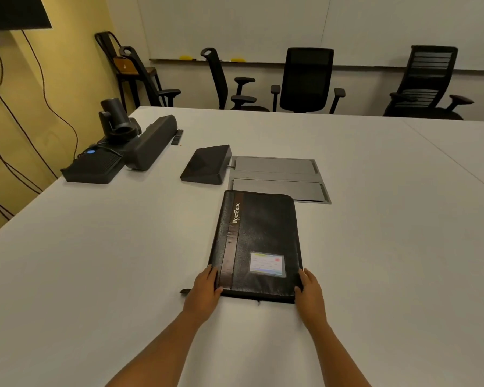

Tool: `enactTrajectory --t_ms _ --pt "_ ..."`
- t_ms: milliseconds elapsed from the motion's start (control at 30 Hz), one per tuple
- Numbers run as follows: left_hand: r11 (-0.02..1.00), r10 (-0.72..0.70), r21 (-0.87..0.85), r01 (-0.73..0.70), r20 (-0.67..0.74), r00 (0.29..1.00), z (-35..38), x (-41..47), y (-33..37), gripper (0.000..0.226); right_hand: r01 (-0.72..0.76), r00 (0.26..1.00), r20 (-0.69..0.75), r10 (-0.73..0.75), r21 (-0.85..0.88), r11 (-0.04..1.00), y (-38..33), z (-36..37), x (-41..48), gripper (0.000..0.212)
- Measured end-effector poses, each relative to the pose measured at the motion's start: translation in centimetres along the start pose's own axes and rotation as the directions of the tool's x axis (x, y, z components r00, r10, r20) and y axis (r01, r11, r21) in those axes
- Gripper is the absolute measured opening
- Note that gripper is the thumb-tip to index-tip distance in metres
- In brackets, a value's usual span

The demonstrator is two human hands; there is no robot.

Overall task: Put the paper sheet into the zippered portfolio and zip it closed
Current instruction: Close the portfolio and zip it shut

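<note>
Both hands, left hand and right hand, grip the near corners of the closed portfolio lying on the table at 12 o'clock; no paper visible, zip state unclear.

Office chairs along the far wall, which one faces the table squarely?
The mesh-back chair in the middle, its full backrest and both armrests showing. The slatted chair on the right is angled, and the left chairs are side-on.
</note>
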State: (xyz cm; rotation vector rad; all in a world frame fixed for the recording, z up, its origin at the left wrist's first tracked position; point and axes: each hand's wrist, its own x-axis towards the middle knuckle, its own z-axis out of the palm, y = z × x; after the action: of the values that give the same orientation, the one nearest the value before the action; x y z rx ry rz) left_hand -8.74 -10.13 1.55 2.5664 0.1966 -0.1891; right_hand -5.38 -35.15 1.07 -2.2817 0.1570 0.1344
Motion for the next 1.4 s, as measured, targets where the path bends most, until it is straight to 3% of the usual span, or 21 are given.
enactTrajectory --t_ms 200,400,567,733,1000,1400 --pt "0.993 -0.040 -0.115 0.035 -0.041 0.998 0.1 -1.0 -2.5 0.054 0.112 0.993 0.077 -0.090 -0.358 0.927 1.7 1.4 -0.6 0.057" --pt "0.972 -0.131 -0.214 0.094 -0.166 0.977 -0.4 -0.9 -3.8 0.031 0.103 0.995 0.058 -0.087 -0.453 0.886 0.8 3.2 -1.0 0.065" --pt "0.969 -0.163 -0.214 0.122 -0.183 0.970 -0.7 -1.0 -4.4 0.024 0.179 0.983 0.099 -0.153 -0.381 0.907 -1.3 5.6 -1.9 0.063" --pt "0.967 -0.075 -0.254 0.031 -0.167 0.983 -0.8 -1.5 -5.5 0.018 0.285 0.953 0.180 -0.244 -0.253 0.925 -4.3 9.0 -3.6 0.054" --pt "0.919 -0.077 -0.394 0.028 -0.107 0.991 -1.6 -1.9 -6.1 0.014 0.454 0.890 0.181 -0.418 -0.290 0.843 -7.5 12.8 -6.2 0.037" --pt "0.894 -0.060 -0.447 0.039 -0.032 0.998 -1.8 -1.9 -6.7 0.017 0.249 0.967 0.138 -0.215 -0.315 0.916 -9.9 15.4 -6.6 0.031"
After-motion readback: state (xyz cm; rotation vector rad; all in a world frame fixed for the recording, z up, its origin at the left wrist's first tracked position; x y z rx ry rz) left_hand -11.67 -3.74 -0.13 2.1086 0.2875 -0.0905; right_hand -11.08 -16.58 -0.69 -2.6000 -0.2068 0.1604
